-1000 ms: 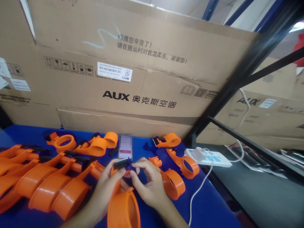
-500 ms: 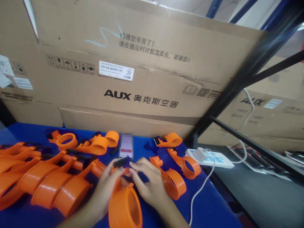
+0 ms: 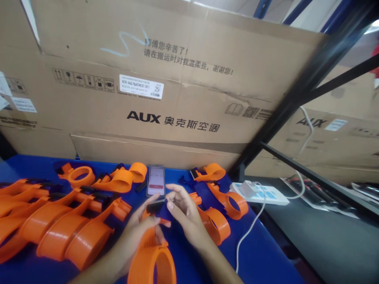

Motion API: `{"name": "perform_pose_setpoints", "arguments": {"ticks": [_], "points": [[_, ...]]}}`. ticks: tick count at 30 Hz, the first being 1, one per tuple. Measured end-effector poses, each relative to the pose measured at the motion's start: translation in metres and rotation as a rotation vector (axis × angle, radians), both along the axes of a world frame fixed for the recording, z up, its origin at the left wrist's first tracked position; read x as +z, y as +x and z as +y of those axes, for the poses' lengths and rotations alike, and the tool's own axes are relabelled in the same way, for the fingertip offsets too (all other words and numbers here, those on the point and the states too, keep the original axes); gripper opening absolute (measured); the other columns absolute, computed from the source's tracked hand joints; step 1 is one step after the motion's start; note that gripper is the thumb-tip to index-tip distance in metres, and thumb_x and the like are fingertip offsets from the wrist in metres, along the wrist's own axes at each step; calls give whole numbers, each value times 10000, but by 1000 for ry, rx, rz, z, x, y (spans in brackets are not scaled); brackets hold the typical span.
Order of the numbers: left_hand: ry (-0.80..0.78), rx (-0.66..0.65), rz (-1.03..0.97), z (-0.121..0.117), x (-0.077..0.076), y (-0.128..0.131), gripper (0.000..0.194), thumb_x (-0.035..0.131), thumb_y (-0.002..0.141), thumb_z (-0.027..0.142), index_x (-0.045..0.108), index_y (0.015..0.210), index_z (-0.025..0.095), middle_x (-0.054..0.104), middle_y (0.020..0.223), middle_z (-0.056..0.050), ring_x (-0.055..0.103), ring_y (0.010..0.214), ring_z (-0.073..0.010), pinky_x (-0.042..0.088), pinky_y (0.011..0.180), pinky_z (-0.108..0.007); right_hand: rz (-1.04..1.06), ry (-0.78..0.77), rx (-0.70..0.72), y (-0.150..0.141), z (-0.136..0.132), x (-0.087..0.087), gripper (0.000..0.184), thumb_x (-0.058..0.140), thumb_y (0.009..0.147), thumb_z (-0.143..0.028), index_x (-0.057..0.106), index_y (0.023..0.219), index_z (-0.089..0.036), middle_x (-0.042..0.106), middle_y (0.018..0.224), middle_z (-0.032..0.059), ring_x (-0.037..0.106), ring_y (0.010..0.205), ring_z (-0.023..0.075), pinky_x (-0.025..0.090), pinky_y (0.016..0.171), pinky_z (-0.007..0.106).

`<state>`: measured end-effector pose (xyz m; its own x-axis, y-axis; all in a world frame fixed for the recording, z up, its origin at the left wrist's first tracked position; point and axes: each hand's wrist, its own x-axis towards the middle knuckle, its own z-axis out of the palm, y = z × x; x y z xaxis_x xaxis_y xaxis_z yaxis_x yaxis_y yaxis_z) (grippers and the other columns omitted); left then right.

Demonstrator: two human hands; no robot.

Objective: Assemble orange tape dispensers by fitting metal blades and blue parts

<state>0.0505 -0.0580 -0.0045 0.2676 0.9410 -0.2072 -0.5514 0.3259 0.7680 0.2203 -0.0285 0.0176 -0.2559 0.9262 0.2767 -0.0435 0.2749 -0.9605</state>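
My left hand (image 3: 142, 225) is closed around the neck of an orange tape dispenser (image 3: 154, 258), whose wide ring hangs toward me. At its head are a black strip (image 3: 154, 207) and a dark blue plastic part (image 3: 165, 211). My right hand (image 3: 188, 215) is at the right of this head, thumb tip against or very near the blue part. Its index finger reaches out above, apart from the thumb; the other fingers are partly hidden. Behind the right hand lies another orange dispenser (image 3: 220, 227).
Several orange dispensers (image 3: 85, 240) fill the left of the blue table (image 3: 266, 252), with more at the back. A phone (image 3: 156, 183) lies behind my hands. To the right are a power strip (image 3: 266, 194), a white cable (image 3: 251, 228) and a black rack post (image 3: 278, 114). Large cartons (image 3: 183, 150) stand behind.
My right thumb and index finger have parted from their pinch at the dispenser's head. The blue part sits slightly lower and farther right. The view has shifted a little.
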Motion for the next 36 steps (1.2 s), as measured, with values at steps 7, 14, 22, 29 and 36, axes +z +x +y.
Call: {"name": "perform_pose_setpoints", "arguments": {"ticks": [7, 14, 22, 29, 36], "points": [[28, -189, -29, 2, -5, -6, 848, 707, 848, 267, 307, 1593, 205, 773, 685, -94, 747, 594, -263, 563, 606, -332, 33, -128, 248, -2, -3, 5, 459, 587, 961, -594, 578, 1296, -280, 701, 1093, 74, 673, 936, 245, 531, 777, 364], [14, -132, -113, -7, 2, 1, 712, 819, 752, 268, 568, 1418, 237, 771, 1169, -153, 775, 947, -338, 560, 931, -484, 18, -117, 111, -2, 3, -7, 414, 688, 924, -526, 519, 1195, -263, 620, 914, 10, 597, 774, 170, 481, 682, 283], [26, -89, 106, -5, 1, 8, 702, 765, 841, 427, 522, 1457, 192, 805, 884, -129, 781, 731, -335, 606, 705, -448, -20, -112, 140, -8, -3, -2, 395, 692, 919, -546, 467, 1072, -260, 530, 789, -46, 481, 639, 121, 406, 566, 231], [-53, -169, -217, -3, 4, -11, 668, 616, 835, 678, 710, 1188, 119, 761, 778, -137, 718, 624, -272, 534, 581, -347, 5, -54, -59, -3, 6, -7, 479, 307, 1057, -607, 586, 1099, -220, 601, 786, 18, 562, 668, 171, 459, 592, 284], [86, -14, -536, 5, 2, -17, 681, 396, 918, 743, 730, 1052, 165, 544, 516, -4, 456, 420, -150, 376, 458, -271, -732, 401, -27, -4, -1, -7, 106, 622, 931, -241, 666, 1027, -228, 642, 1003, 67, 547, 939, 242, 456, 856, 397]]}}
